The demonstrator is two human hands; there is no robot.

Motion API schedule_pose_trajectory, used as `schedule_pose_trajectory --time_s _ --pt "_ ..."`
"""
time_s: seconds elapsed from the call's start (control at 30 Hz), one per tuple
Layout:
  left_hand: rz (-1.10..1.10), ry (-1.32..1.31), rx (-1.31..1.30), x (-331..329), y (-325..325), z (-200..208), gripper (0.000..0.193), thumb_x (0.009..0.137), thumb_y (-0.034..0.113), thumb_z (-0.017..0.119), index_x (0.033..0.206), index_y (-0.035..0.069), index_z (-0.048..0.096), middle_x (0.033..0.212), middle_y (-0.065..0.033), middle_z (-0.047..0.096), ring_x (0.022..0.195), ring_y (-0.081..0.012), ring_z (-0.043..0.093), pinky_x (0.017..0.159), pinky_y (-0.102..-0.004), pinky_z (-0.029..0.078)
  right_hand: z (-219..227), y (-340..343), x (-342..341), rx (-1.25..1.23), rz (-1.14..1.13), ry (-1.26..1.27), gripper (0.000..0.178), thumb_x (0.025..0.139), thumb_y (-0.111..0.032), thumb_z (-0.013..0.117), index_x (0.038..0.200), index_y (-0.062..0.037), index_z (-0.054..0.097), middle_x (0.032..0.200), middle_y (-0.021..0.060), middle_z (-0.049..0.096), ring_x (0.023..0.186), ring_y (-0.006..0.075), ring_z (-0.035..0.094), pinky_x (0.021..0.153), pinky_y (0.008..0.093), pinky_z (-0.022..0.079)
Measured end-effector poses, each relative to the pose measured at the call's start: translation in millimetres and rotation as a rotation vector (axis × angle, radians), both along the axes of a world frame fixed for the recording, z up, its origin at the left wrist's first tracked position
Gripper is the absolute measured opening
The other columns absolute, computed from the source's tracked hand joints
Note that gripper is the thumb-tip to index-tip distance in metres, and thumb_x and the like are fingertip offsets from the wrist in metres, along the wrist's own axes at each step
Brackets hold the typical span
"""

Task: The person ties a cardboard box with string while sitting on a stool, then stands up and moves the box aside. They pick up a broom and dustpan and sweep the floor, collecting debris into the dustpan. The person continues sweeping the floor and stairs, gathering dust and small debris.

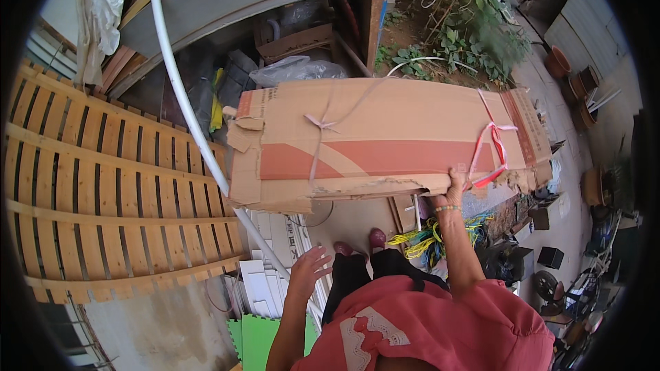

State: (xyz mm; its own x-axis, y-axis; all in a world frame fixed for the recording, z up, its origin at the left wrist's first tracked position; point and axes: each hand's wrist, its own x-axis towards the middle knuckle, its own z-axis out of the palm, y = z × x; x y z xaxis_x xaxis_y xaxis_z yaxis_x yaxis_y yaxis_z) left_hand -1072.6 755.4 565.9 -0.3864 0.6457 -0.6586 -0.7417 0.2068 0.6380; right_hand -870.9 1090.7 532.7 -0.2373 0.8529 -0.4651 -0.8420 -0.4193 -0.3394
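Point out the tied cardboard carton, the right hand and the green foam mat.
Tied cardboard carton (397, 126): head view, broad upper face.
Right hand (452, 191): head view, middle of the hand.
Green foam mat (261, 336): head view, flat face.

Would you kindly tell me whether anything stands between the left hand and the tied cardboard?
Nothing visible stands between the left hand and the near edge of the tied cardboard; the white pole passes off to the side, by the cardboard's left end.

Slats (125, 218) lie left of the cardboard (392, 127), plants (457, 45) behind it.
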Motion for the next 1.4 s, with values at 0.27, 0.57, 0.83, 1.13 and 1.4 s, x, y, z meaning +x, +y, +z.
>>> schedule_pose_trajectory --time_s 0.27,0.57,0.83,1.13,1.4 --pt "0.059 0.137 -0.068 -48.6 3.5 9.7 0.036 0.086 0.018 0.044 0.114 -0.005 0.04 0.113 -0.0212 0.048 0.098 -0.0328 0.053 0.075 -0.0429 0.048 -37.0 63.0 -114.7 0.05 0.035 0.028 0.048 0.063 -0.011 0.068 0.106 -0.0057 0.047 0.101 0.0093 0.055 0.095 0.0263 0.053 0.087 0.0401 0.042" --pt "-0.002 0.147 -0.017 -81.8 54.8 -0.6 0.035 0.086 0.016 0.043 0.116 -0.003 0.041 0.115 -0.0184 0.047 0.1 -0.0305 0.052 0.079 -0.0394 0.046 -48.8 96.2 -143.3 -0.001 0.11 -0.026 0.049 0.064 -0.008 0.066 0.109 -0.0045 0.046 0.107 0.0124 0.054 0.101 0.0304 0.05 0.091 0.0461 0.039" --pt "-0.002 0.066 -0.069 -102.6 119.5 -4.4 0.037 0.084 0.017 0.048 0.116 -0.002 0.041 0.114 -0.014 0.049 0.102 -0.0244 0.051 0.079 -0.0346 0.046 -77.7 118.9 -189.8 -0.009 0.192 -0.213 0.046 0.062 -0.014 0.069 0.104 -0.0059 0.049 0.099 0.0084 0.056 0.094 0.0253 0.053 0.087 0.0408 0.042" --pt "0.465 0.131 -0.203 -133.8 141.9 -38.0 0.051 0.087 0.019 0.044 0.127 -0.002 0.02 0.127 -0.0181 0.03 0.107 -0.0317 0.045 0.077 -0.0411 0.047 -72.0 95.5 -270.0 -0.065 0.368 -0.258 0.045 0.06 -0.013 0.069 0.101 -0.0065 0.051 0.095 0.0071 0.056 0.092 0.0223 0.052 0.085 0.0366 0.042" --pt "0.866 0.09 -0.114 -152.4 104.8 -72.7 0.076 0.078 0.058 0.043 0.133 0.014 0.014 0.137 -0.01 0.017 0.123 -0.0262 0.025 0.095 -0.0498 0.03 -77.6 42.8 -319.0 -0.167 0.654 -0.147 0.044 0.061 -0.007 0.068 0.101 -0.0063 0.051 0.093 0.0064 0.058 0.086 0.0224 0.056 0.082 0.0376 0.044"
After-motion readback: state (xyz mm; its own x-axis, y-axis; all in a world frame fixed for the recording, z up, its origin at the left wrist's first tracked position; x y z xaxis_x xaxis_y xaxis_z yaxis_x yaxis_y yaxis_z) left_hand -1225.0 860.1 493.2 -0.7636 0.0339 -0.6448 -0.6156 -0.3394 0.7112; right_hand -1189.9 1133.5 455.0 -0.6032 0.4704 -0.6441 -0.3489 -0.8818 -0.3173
